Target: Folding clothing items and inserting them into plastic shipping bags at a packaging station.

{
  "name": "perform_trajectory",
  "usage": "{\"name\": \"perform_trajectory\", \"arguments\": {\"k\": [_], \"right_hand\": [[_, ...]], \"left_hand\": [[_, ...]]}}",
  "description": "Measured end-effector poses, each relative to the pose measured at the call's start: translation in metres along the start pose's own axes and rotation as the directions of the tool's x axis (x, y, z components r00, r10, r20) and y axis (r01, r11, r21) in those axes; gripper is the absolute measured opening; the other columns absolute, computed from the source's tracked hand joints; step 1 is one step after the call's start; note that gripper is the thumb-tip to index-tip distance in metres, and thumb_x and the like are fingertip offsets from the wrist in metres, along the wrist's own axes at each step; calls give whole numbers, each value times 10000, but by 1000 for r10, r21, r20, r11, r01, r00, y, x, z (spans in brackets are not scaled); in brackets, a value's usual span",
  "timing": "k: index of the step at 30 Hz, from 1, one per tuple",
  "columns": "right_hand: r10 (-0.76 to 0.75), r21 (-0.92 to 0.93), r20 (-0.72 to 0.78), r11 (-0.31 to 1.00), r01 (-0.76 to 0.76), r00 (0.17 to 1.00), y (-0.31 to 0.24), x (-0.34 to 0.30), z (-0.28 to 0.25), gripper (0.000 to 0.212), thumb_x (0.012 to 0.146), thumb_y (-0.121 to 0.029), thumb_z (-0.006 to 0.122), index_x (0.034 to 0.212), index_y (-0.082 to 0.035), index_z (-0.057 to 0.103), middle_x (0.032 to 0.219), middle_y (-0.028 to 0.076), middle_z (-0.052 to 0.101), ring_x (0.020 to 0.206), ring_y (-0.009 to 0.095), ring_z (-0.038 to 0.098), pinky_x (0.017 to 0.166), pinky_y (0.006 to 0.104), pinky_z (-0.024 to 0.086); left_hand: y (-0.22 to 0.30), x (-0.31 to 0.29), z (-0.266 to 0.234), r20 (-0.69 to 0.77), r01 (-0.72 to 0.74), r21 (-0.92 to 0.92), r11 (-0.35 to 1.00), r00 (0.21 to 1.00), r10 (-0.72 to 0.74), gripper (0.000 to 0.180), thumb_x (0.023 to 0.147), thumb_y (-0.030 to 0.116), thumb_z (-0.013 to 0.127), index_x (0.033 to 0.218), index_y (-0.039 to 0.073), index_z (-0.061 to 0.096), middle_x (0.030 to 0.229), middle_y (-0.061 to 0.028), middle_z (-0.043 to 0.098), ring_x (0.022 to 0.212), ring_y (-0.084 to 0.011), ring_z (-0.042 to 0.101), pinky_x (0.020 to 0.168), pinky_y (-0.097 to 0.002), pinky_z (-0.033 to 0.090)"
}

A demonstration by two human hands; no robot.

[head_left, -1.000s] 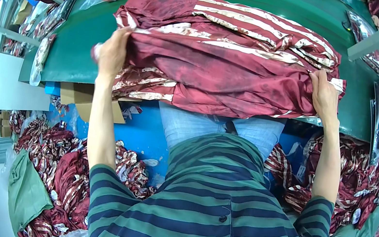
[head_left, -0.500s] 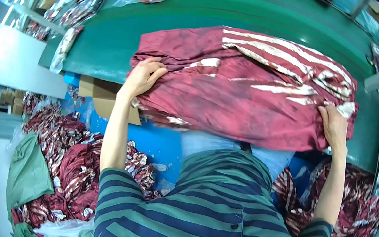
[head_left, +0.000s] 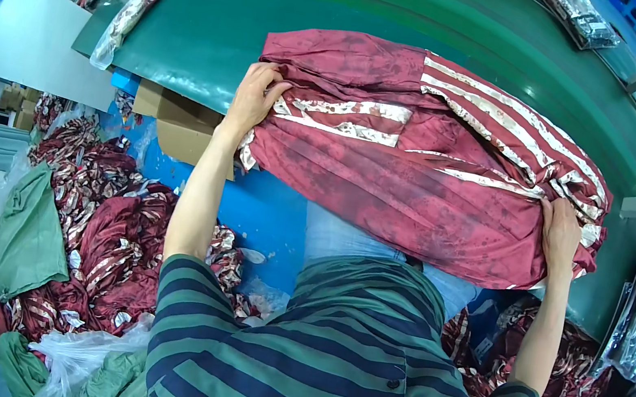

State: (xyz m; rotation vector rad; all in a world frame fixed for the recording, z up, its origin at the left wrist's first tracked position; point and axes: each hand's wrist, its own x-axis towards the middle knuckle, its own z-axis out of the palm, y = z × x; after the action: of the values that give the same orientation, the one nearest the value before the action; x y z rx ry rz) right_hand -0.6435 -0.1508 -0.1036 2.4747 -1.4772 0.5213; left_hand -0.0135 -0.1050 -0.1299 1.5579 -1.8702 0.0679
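Note:
A dark red garment (head_left: 416, 201) with mottled grey patches and white stripes lies folded lengthwise across the near edge of the green work surface (head_left: 190, 64), its front hanging over toward my lap. At its left end my left hand (head_left: 255, 97) has fingers and thumb closed on the cloth. My right hand (head_left: 559, 234) grips the striped cloth at the right end, where the fabric is bunched. Some of the right fingertips are hidden in the folds.
Heaps of red and white garments (head_left: 122, 243) lie on the floor at left and right. Beside the left heap are a green cloth (head_left: 32, 238) and a cardboard box (head_left: 179, 137). Bagged garments (head_left: 124, 30) lie on the table; shiny packages (head_left: 634, 311) are stacked at right.
The garment's left end has been opened out, showing more of the white-striped band. Both hands keep hold, and the cloth now slants down to the right. The whole view has turned slightly.

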Motion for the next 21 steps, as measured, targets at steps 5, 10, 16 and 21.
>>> {"name": "perform_trajectory", "arguments": {"k": [5, 10, 16, 21], "right_hand": [[144, -4, 64, 989, -144, 987, -2, 7, 4, 343, 1038, -342, 540, 861, -49, 517, 760, 144, 598, 637, 372, 580, 618, 450, 460], [323, -81, 147, 946, -314, 935, -1, 10, 8, 338, 1035, -334, 549, 875, -37, 527, 799, 154, 626, 659, 382, 589, 632, 445, 465], [335, 141, 255, 915, -378, 907, -17, 18, -10, 274, 1022, -299, 576, 965, -32, 576, 877, 133, 661, 744, 331, 624, 686, 398, 489], [288, 346, 293, 857, -382, 912, -21, 11, -19, 252, 1022, -266, 575, 1059, -19, 609, 929, 125, 665, 758, 291, 601, 726, 369, 480]], "left_hand": [[-32, 45, 13, 58, -57, -37, 998, 997, 59, 128, 910, 102, 697, 970, 3, 643, 1167, -117, 650, 1098, -297, 592, 930, -359, 481], [-56, 116, 45, 55, -252, 8, 968, 966, 251, 146, 913, 128, 690, 987, 21, 623, 1251, -84, 655, 1160, -299, 584, 963, -340, 480], [-47, 118, 12, 98, -315, 135, 939, 948, 304, 249, 912, 148, 701, 1129, 38, 648, 1363, -87, 607, 1262, -297, 550, 1036, -361, 455], [18, 76, -53, 204, -85, 82, 993, 977, 67, 484, 887, 241, 754, 1327, 92, 619, 1441, -82, 556, 1322, -276, 504, 1098, -401, 426]]}}
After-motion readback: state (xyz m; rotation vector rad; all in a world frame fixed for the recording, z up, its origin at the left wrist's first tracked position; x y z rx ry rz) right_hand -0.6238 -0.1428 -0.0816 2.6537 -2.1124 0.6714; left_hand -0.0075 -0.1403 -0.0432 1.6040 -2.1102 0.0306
